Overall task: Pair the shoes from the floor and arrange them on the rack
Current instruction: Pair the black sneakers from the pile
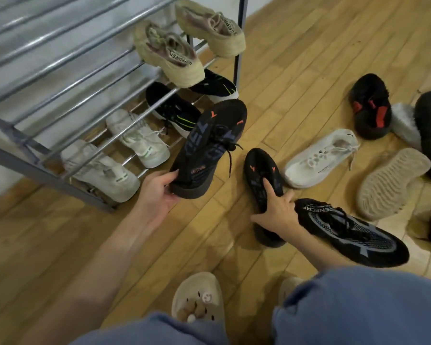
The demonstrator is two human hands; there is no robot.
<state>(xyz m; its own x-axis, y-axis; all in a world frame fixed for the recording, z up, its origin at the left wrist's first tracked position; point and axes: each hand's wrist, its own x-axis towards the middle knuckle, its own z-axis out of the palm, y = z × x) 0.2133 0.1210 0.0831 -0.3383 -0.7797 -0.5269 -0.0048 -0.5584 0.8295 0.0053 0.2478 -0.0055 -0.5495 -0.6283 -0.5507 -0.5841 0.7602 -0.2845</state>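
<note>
Legible writing: "RENECRF"-type lettering on white heel strap of black-and-blue knit shoe [353, 232]; similar strap text, partly legible ("…PREN"), on both beige chunky shoes [169, 58] on upper rack [67, 58] tier. Small orange print near heel of held black shoe [209, 148], too small to read; large blue letters along its upper, not decipherable.

Left hand [157, 192]: fingers and thumb curled round heel of held black shoe, gripping it clear of floor [296, 78], just in front of lower tier. Long axis heel-near, toe away and up-right, orange marks at toe.

Right hand [276, 210]: pressing on matching black shoe [261, 185] lying on floor, index finger extended into opening, thumb round heel side. Toe pointing away, slightly left; roughly parallel to held shoe.

Lower tier: white pair [120, 158], black pair with green stripes [182, 108].

Floor, right: white sneaker [319, 158], black-and-red shoe [371, 108], upturned beige sole [393, 185].
</note>
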